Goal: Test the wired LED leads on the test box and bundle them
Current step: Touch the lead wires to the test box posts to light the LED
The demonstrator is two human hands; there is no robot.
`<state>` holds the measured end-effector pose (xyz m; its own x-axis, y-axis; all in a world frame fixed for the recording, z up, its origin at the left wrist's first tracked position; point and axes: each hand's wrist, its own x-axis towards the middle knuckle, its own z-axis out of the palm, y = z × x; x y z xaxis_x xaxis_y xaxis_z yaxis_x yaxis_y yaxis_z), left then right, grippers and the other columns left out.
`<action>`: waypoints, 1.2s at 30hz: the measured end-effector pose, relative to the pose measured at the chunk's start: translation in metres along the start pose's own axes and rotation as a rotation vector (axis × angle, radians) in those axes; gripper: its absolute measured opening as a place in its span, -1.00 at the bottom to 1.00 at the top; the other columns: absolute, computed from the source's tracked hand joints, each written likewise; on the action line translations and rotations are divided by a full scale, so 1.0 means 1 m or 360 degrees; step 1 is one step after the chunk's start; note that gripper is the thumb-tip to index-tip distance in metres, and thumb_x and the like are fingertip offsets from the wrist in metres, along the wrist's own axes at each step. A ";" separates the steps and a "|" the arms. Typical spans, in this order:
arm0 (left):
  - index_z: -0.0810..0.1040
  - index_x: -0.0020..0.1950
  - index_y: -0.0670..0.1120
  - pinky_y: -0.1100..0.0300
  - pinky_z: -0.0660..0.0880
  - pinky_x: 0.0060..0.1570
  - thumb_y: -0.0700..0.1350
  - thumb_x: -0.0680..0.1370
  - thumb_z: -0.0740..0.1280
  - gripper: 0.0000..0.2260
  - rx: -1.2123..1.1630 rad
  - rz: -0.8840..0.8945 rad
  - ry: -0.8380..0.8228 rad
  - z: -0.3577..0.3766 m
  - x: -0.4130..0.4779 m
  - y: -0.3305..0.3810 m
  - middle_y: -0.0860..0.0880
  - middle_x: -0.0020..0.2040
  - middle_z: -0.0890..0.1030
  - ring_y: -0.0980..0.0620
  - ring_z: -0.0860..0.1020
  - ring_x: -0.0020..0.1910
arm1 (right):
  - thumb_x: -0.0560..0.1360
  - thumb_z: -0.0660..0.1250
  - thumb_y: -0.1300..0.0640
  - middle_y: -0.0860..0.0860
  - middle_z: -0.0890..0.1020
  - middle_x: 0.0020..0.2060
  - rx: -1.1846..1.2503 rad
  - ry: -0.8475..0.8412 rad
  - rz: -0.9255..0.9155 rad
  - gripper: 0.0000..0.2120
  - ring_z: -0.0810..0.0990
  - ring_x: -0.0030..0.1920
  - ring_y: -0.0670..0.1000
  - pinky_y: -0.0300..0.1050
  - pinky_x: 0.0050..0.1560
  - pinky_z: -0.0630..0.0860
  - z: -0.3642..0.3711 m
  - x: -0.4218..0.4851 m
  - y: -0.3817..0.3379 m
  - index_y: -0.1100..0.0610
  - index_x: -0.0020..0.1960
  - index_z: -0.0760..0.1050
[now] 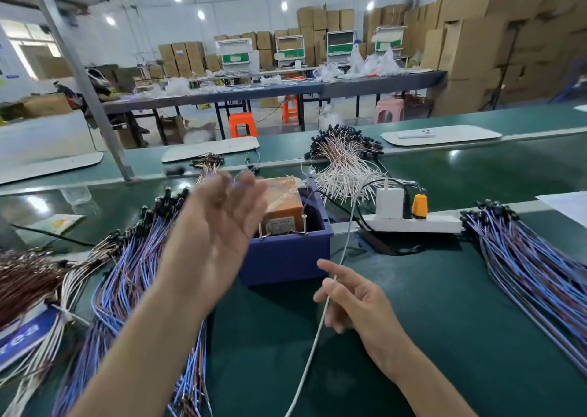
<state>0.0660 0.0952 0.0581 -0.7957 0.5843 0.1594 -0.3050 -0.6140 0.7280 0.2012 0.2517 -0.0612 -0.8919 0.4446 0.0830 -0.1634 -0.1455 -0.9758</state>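
Left hand [219, 229], fingers spread and apparently empty, hovers before the test box [286, 258]; right hand [355, 299] hangs slack, empty. LED leads [133, 258], heaped just left of it, look light and floppy, best gripped mid-bundle.

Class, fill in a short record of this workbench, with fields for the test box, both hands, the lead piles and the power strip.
Test box: blue, holds an orange unit, metal posts at its front
Left hand: raised before the box, open, blurred
Right hand: low, open; white cable crosses its fingers
Leads: blue leads at left, another blue pile at right, white leads behind the box
Power strip: white, right of the box, orange plug in it
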 end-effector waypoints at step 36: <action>0.60 0.26 0.23 0.10 0.52 0.03 0.16 0.65 0.22 -0.76 0.2751 0.0147 -0.0285 -0.089 -0.024 -0.098 0.18 0.03 0.52 0.13 0.58 0.04 | 0.46 0.35 -0.01 0.07 0.59 -0.39 0.0148 0.0182 -0.0025 -0.80 0.42 -0.53 -0.06 -0.24 -0.55 0.35 0.006 0.010 0.010 0.00 -0.05 0.73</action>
<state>0.0688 0.0945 -0.0762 -0.6776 0.7027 0.2168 0.6932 0.5120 0.5072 0.1877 0.2490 -0.0691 -0.8359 0.5444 0.0697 -0.2204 -0.2166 -0.9511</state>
